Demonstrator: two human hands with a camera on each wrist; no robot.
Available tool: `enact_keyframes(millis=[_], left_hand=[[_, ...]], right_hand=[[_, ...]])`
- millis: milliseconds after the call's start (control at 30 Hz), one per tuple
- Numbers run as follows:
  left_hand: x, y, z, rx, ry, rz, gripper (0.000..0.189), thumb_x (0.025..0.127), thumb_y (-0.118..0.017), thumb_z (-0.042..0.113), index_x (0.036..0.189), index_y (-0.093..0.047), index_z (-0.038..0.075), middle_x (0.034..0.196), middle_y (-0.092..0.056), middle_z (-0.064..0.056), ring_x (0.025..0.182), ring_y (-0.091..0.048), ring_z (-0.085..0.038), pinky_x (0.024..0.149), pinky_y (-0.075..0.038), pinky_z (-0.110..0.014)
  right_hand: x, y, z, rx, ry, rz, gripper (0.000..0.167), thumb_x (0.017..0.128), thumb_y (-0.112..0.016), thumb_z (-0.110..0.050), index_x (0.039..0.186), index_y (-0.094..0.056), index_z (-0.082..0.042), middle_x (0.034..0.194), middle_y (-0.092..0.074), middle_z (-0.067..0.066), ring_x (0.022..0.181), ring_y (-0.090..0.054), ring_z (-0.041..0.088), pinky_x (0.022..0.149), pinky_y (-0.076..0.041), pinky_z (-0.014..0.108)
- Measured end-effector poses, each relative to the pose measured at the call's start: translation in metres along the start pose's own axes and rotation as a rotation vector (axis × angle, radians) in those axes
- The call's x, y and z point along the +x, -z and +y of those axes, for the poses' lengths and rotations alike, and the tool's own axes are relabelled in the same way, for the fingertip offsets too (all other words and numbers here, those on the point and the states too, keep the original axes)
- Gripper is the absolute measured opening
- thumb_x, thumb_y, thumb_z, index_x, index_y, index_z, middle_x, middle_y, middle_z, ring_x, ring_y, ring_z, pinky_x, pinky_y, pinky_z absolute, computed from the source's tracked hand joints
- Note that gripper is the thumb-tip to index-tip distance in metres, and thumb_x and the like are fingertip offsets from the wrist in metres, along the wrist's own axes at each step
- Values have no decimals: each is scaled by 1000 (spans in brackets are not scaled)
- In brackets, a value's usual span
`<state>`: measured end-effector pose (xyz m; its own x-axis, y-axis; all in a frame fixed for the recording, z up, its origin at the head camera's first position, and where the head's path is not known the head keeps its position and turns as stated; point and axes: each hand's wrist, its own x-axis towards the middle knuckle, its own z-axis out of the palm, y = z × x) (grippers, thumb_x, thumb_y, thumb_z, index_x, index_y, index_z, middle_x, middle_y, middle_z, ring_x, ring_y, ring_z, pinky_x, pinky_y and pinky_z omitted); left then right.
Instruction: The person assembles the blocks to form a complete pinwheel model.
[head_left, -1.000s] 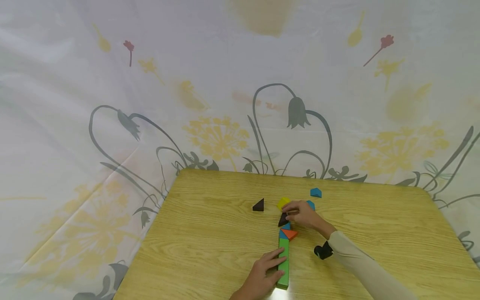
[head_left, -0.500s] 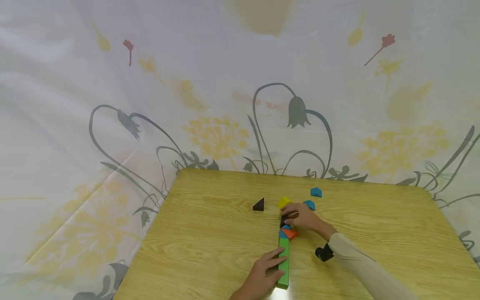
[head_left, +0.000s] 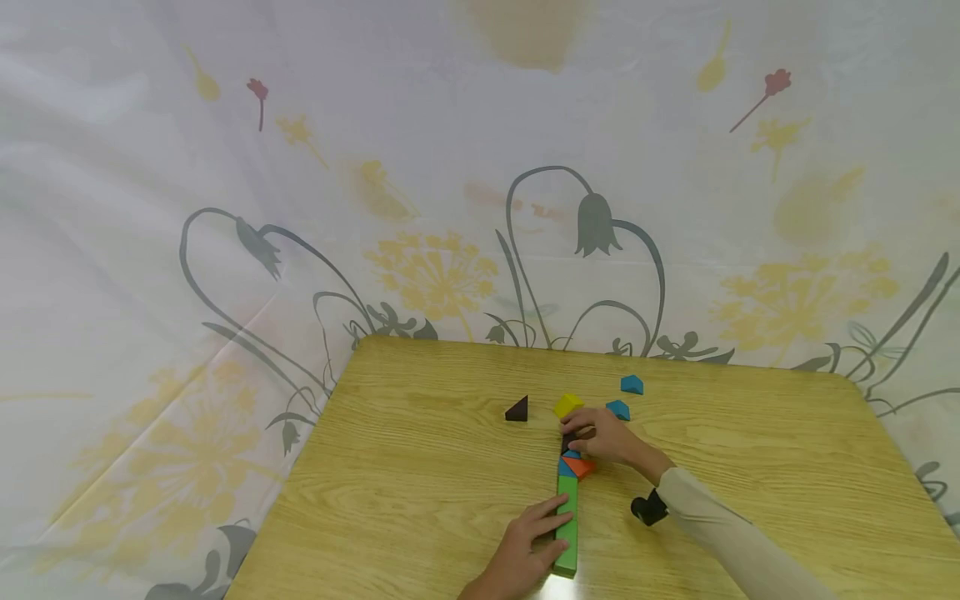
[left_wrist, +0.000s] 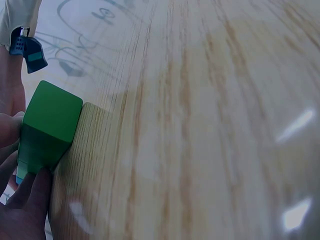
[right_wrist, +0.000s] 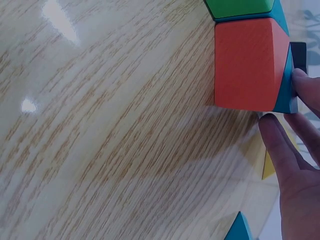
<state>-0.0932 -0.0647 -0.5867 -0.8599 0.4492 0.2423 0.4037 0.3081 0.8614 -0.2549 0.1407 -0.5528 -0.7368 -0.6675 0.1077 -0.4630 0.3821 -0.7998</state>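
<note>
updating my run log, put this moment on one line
left hand: rests on long green rectangular block | right hand: pinches dark, partly hidden block

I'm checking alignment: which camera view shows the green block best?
The head view: nearly the whole length of the green block shows from above, partly covered by the left hand. The left wrist view is closer but foreshortened, seen from one end; the right wrist view catches only part of it at the top edge.

A long, smooth green block (head_left: pixel 572 533) lies flat, running from six to twelve o'clock. Against its far end sits a blue wedge (head_left: pixel 563 470), an orange-red wedge (head_left: pixel 578 467) at its three o'clock. Towards twelve come another blue wedge (head_left: pixel 575 454) and a partly hidden dark block (head_left: pixel 567 443).
</note>
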Motion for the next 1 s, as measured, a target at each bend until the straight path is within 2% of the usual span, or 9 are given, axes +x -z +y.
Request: enact_keyframes(millis=[367, 800, 1000], left_hand=[[0, -1, 2, 6, 15, -6, 39, 97, -55, 25, 130, -57, 4, 143, -45, -4, 129, -42, -21, 102, -39, -33], [0, -1, 0, 6, 2, -9, 40, 97, -53, 26, 130, -57, 4, 143, -44, -5, 129, -42, -22, 102, -39, -33], [0, -1, 0, 14, -9, -5, 40, 97, -53, 26, 130, -57, 3, 143, -44, -5, 128, -42, -22, 102, -40, -33]], right_hand=[[-1, -1, 4, 29, -3, -23, 26, 85, -69, -7, 107, -68, 6, 119, -57, 26, 108, -54, 42, 80, -54, 36], [-1, -2, 1, 38, -2, -31, 24, 86, -66, 1, 107, -65, 12, 122, -53, 32, 111, -51, 46, 80, -53, 43], [1, -1, 2, 23, 10, -43, 23, 86, -67, -1, 107, -66, 10, 121, -55, 30, 111, -52, 44, 80, -54, 38]])
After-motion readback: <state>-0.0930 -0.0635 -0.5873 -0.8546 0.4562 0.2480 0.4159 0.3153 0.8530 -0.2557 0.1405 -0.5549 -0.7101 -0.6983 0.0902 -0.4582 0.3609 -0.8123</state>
